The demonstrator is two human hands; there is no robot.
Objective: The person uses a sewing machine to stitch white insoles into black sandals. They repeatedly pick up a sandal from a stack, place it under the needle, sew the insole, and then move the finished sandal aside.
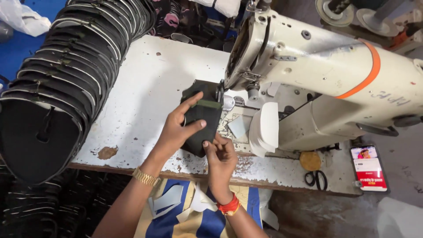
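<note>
A black fabric piece (203, 118) with a green strip lies on the white sewing table (145, 92), right in front of the needle area of a cream sewing machine (317, 75). My left hand (178, 128) presses flat on the piece, index finger stretched toward the green strip. My right hand (219, 154) pinches the piece's near edge with its fingertips. A gold watch sits on my left wrist and red thread bands on my right wrist.
A long curved stack of black pieces with white edging (66, 66) fills the left side. Black scissors (315, 178), a round tan disc (310, 161) and a lit phone (369, 167) lie at the table's right near edge.
</note>
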